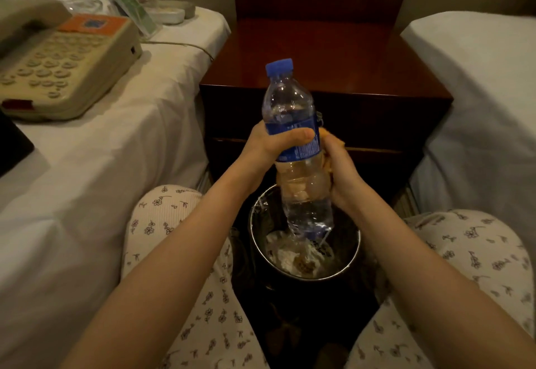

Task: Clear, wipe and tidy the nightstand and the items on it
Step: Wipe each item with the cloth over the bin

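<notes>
1. Head view: the left hand (pixel 269 144) grips the water bottle (pixel 295 148) at its label, above the bin (pixel 304 241).
2. The right hand (pixel 340 171) presses an orange cloth (pixel 329 136) on it.
3. Better to turn the bottle slowly, wiping every side.

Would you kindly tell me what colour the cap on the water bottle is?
Blue, like its label; the cap tops the water bottle, seen clearly in the head view.
</notes>
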